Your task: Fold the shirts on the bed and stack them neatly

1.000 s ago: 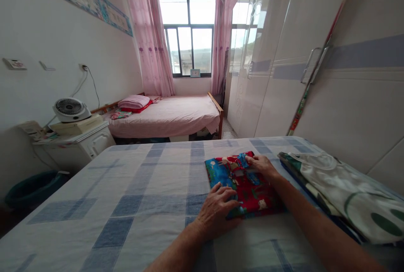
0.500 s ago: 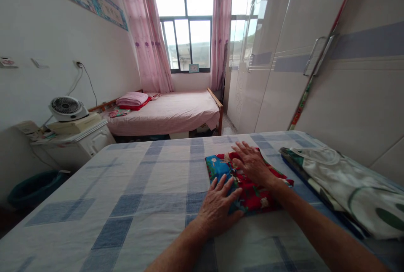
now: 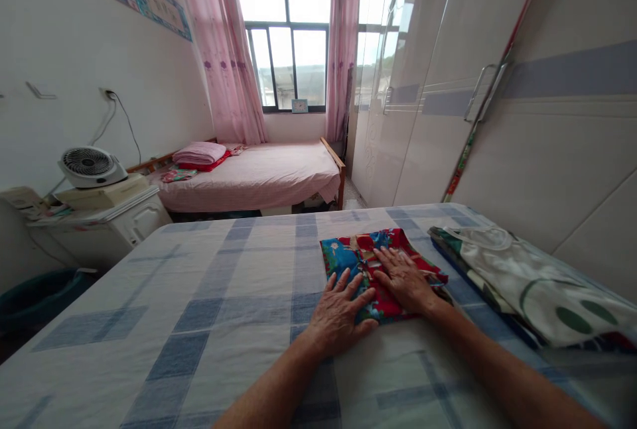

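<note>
A folded piece of patterned cloth point(image 3: 343, 255), red and blue with flowers and figures, lies flat on the bed. My left hand point(image 3: 339, 315) rests with spread fingers on its near left corner, the palm partly over the sheet. On the middle and right of the cloth lies my right hand point(image 3: 405, 280), flat, fingers stretched out. Part of the fabric is hidden under both hands. To the right is a stack of folded clothes point(image 3: 527, 283), with a white garment bearing green shapes on top.
A blue-and-white checked sheet point(image 3: 199, 349) covers the bed. Beyond stands a second bed point(image 3: 279, 174) with pink bedding. At left are a nightstand point(image 3: 124, 217), a fan point(image 3: 92, 165) and a teal bin point(image 3: 40, 300). Tall wardrobe doors point(image 3: 572, 164) line the right side.
My right hand has slid back towards me over the cloth, baring more of its far edge. My left hand stays on the near left corner. The view has shifted slightly right.
</note>
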The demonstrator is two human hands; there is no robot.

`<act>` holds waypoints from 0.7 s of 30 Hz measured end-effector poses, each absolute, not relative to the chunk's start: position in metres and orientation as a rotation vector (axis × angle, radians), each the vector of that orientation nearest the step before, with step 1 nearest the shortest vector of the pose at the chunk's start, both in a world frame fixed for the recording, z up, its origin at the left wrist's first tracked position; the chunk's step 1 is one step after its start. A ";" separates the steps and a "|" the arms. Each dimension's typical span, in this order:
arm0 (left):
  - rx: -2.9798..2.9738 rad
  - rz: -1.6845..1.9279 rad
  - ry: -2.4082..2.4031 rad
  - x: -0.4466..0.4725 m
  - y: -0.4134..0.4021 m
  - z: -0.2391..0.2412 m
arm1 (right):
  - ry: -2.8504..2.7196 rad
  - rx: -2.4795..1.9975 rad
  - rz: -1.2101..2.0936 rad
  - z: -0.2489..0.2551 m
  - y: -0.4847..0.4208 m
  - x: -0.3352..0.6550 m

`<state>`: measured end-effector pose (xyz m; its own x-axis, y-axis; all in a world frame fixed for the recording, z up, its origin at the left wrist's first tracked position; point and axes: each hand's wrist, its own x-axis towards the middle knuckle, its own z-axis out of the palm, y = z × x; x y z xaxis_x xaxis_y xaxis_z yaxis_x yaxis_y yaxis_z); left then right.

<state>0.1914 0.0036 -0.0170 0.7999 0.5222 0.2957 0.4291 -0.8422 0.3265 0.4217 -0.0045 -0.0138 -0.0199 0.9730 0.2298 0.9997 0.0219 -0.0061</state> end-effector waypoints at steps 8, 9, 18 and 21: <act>2.282 0.907 0.962 0.194 0.006 -0.014 | -1.789 -2.296 -0.088 -0.034 -0.027 0.490; 2.062 0.994 1.060 0.195 0.009 -0.013 | -1.777 -2.300 -0.086 -0.033 -0.027 0.489; 1.217 0.761 1.060 0.197 0.046 0.017 | -1.721 -2.287 -0.052 -0.030 -0.030 0.481; 1.187 0.702 0.986 0.198 0.061 0.022 | -1.704 -2.258 -0.058 -0.031 -0.030 0.483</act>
